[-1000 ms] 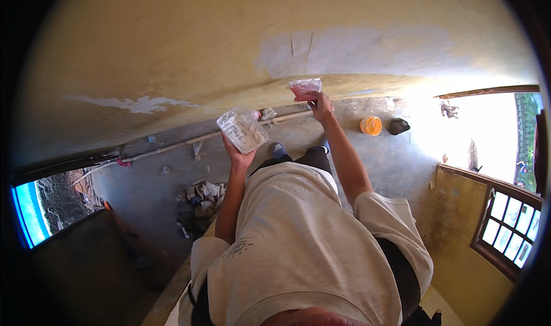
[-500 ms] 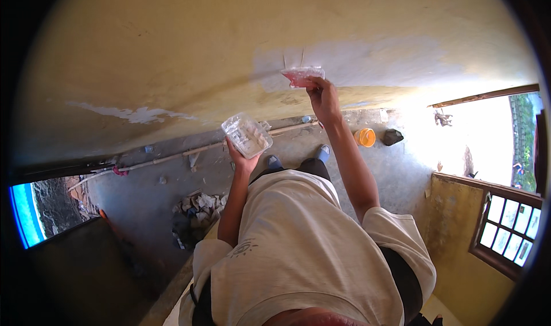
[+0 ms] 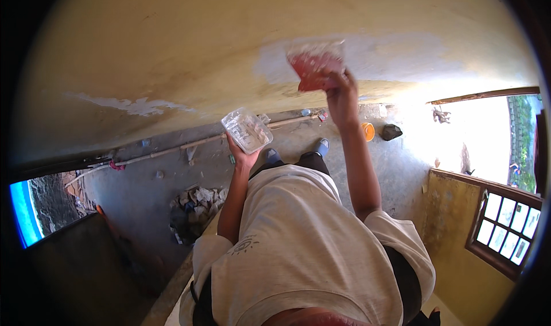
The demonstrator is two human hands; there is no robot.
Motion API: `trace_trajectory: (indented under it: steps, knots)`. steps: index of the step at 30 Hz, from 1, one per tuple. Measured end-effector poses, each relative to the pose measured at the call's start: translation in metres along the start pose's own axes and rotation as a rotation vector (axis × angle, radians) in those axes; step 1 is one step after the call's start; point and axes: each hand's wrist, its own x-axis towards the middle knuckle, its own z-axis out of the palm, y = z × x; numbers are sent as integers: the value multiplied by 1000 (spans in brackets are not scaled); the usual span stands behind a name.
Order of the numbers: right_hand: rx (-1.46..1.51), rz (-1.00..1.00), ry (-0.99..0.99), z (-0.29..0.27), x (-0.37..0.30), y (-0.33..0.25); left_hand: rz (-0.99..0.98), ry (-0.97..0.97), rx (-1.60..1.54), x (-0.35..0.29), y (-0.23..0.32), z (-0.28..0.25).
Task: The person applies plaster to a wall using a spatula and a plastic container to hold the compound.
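My left hand (image 3: 243, 156) grips a clear plastic tub (image 3: 247, 132) by its near side, its inside smeared with whitish paste. My right hand (image 3: 343, 99) is raised at the wall (image 3: 189, 45), fingers closed on the lower edge of a flat red scraper (image 3: 315, 68). White paste streaks the scraper's face, thickest along its upper edge. Behind it the yellow wall carries a pale grey-white patch (image 3: 396, 53). Whether the scraper touches the wall, I cannot tell.
A long pole (image 3: 201, 145) lies along the wall's foot. An orange bucket (image 3: 368, 132) and a dark bag (image 3: 391, 132) stand on the grey floor to the right. Rubble (image 3: 198, 205) is heaped at the left. A paned window (image 3: 508, 225) is at the right.
My right hand has shifted slightly right and turned the scraper, so more of its red face shows, higher on the wall. The left hand and tub have stayed almost still.
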Motion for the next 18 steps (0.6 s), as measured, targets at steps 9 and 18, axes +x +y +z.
trace_trajectory:
  steps: [9, 18]
  knots:
    - [-116, 357, 46, -79, 16, 154, 62, 44, -49, -7, 12, -14]
    - [-1, 212, -64, 2, 23, 70, 11, 17, -18, -8, 15, -31]
